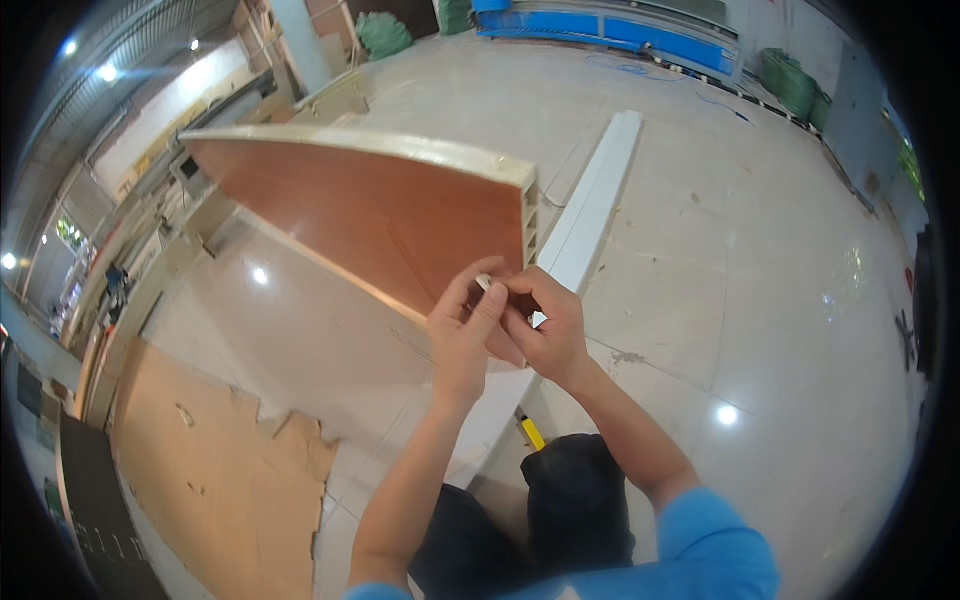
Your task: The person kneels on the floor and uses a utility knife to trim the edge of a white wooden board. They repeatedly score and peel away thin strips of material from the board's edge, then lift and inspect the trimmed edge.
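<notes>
Both hands pinch a small pale piece — perhaps tape — at the panel's corner.

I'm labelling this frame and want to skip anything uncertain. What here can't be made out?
Head view:
- Small pale piece pinched between left hand and right hand: mostly covered by fingers, so its kind is unclear.
- Yellow tool on the floor: its lower end is hidden behind the dark-clad knee.
- Brown panel: its near lower corner is hidden by the hands.
- Person far left: too small and blurred.
</notes>
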Available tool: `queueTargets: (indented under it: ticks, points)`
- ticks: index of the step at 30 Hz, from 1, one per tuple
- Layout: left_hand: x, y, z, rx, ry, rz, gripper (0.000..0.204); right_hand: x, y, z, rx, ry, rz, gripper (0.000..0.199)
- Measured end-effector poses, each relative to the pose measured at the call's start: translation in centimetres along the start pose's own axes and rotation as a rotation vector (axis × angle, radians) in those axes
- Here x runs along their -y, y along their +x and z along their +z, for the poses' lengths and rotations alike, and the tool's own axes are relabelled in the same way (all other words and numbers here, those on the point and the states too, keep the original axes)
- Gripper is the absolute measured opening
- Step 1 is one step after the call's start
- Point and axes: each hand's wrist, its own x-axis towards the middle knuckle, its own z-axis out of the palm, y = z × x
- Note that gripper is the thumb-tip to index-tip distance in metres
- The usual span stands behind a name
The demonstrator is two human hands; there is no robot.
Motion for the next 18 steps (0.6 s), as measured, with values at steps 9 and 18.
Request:
queueTargets:
  ticks: [9, 18]
  points:
    - [1.4, 0.9, -6.5, -0.13, -0.619, -0.045, 0.026, -2.6, -5.2, 4.6, 0.085, 0.135, 0.227, 0.023]
    - [4.8, 1.9, -7.8, -0.198, -0.694, -0.137, 0.032, -6.0, -5.4, 5.5, 0.069, 0.145, 0.293, 0.023]
